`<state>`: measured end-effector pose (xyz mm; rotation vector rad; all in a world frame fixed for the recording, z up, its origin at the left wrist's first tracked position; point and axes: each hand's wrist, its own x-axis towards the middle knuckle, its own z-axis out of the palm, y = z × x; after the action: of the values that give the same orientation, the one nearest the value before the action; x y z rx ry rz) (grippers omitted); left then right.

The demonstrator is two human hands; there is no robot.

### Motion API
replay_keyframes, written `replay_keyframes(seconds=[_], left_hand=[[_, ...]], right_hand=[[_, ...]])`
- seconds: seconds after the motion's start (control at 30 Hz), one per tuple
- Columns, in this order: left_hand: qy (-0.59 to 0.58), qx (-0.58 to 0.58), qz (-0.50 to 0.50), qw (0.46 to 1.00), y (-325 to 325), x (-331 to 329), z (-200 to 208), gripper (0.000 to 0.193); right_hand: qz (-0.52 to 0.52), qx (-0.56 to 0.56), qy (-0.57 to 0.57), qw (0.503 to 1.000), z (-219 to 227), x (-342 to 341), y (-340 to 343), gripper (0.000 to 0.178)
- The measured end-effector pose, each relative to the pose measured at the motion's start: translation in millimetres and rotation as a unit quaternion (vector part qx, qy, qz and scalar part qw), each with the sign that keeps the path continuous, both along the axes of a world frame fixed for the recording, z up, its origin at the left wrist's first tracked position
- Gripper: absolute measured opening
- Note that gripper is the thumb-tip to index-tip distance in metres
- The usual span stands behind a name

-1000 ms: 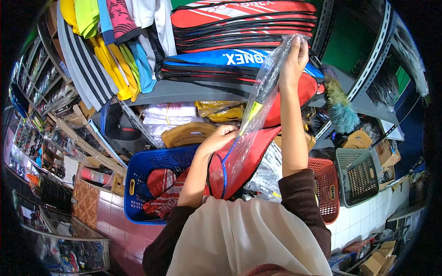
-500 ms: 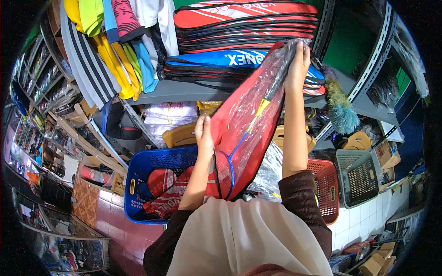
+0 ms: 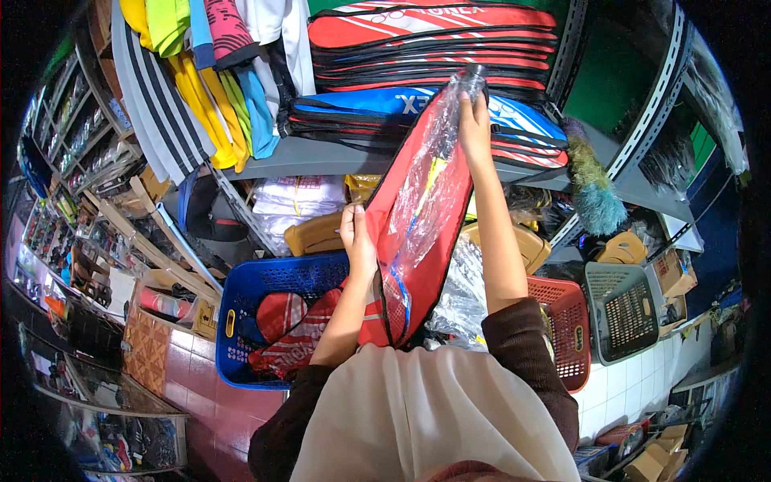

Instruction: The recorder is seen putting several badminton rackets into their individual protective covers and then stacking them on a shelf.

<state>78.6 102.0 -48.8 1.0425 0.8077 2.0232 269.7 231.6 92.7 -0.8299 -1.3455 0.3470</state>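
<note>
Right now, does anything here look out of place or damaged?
Nothing looks damaged. The red racket bag sits tilted in crinkled clear plastic, held up by the left hand and right hand. The shelf is crowded but orderly.

The long red racket bag wrapped in clear plastic film is held up in front of the shelving, tilted so that its narrow top end leans to the right and its broad lower end sits lower left. The body is bright red fabric with a dark zip edge running along its lower left side and blue piping near the bottom. A yellow strip shows through the glossy wrap near the middle. The film is crinkled and bunched into a loose tuft at the top end. The lower end hangs just above the rim of the blue plastic basket.
</note>
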Motion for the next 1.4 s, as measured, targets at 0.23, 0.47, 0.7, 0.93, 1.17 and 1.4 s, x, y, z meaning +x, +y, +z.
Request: replay_keyframes(seconds=[0.23, 0.47, 0.7, 0.93, 1.17, 1.4], left_hand=[[0.17, 0.009, -0.019, 0.985, -2.4, -4.1, 34.3, 0.023], [0.456, 0.115, 0.111, 0.875, 58.5, -5.6, 89.8, 0.022], [0.504, 0.116, 0.155, 0.842, 169.0, 3.3, 167.5, 0.02], [0.341, 0.113, 0.025, 0.933, 181.9, 17.3, 179.5, 0.021], [0.296, 0.251, 0.072, 0.919, 164.6, 26.0, 186.5, 0.014], [0.282, 0.246, 0.032, 0.927, 138.0, 25.7, 181.5, 0.023]], right_hand=[[0.013, 0.04, -0.053, 0.998, 16.2, -28.6, 19.7, 0.062], [-0.027, 0.119, -0.14, 0.983, 28.0, -42.2, 27.5, 0.06], [0.084, 0.042, -0.041, 0.995, 10.0, -63.0, 28.6, 0.049], [-0.069, 0.002, -0.163, 0.984, 4.2, -54.0, 11.5, 0.037], [-0.166, 0.019, -0.316, 0.934, 21.5, -59.2, 1.4, 0.041], [-0.258, -0.037, -0.388, 0.884, 76.6, -51.6, -22.5, 0.031]])
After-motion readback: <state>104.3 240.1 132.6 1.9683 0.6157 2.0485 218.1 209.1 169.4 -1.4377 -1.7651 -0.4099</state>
